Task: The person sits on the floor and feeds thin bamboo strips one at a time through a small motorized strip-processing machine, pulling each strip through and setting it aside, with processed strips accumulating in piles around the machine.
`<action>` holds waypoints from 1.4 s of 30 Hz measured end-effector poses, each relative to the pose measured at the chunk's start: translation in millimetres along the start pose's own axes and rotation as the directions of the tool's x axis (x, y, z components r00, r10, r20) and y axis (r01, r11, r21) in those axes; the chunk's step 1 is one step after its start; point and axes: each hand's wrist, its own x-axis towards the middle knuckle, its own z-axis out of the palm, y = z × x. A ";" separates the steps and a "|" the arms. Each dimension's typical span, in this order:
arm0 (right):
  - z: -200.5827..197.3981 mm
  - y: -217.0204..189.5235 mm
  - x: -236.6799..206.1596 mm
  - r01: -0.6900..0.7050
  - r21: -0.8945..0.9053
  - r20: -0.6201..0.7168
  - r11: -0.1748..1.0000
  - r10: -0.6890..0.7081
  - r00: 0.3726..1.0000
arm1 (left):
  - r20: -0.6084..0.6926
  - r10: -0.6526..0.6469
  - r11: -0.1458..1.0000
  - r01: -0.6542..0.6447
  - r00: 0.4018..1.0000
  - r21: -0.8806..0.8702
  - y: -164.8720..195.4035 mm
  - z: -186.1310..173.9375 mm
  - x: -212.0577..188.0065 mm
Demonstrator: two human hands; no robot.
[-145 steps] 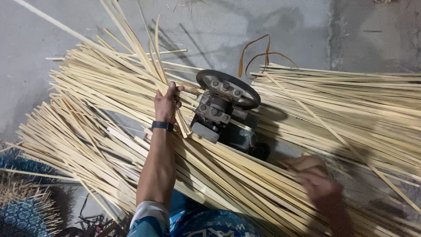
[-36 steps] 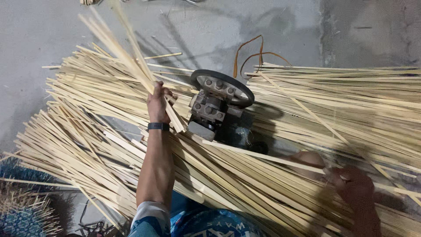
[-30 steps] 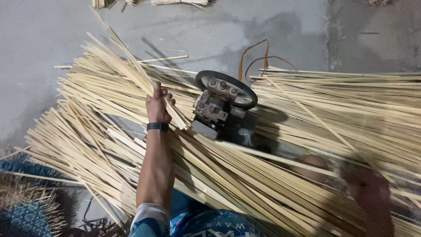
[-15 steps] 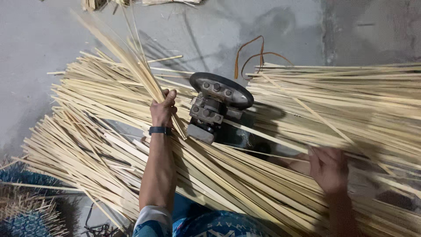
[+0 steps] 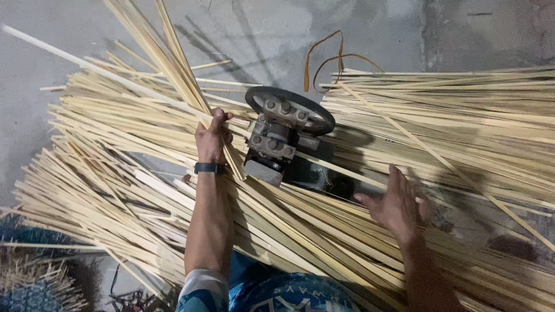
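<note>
Bamboo strips (image 5: pixel 173 63) grasped in left hand (image 5: pixel 212 138), raised just left of metal machine (image 5: pixel 283 138); right hand (image 5: pixel 396 202) released, fingers spread over strip pile (image 5: pixel 300 231).

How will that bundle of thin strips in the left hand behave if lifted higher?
The strips in the left hand look long and thin, so they would probably flex and droop. They fan apart above the grip, so some may slide loose. They are likely light.

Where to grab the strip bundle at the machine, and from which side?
Probably where the left hand already wraps the strip bundle: low, beside the machine, coming from the left. There the strips run tight together; higher up they fan apart, and the machine blocks the right.
</note>
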 end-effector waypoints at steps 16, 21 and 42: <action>8.4 104.0 -59.0 -0.037 0.354 0.109 0.934 -0.002 0.994 | 0.007 0.018 0.997 -0.017 1.000 -0.070 -15.9 -0.4 8.8; -36.9 205.6 -80.1 -0.536 0.159 0.386 0.829 0.447 0.807 | -0.084 0.001 0.981 -0.017 0.996 -0.194 -17.4 -3.5 18.8; 8.6 119.0 -36.4 -0.120 0.290 0.163 0.949 0.074 0.984 | 0.052 0.047 0.977 -0.035 0.998 -0.209 -7.4 -3.5 3.6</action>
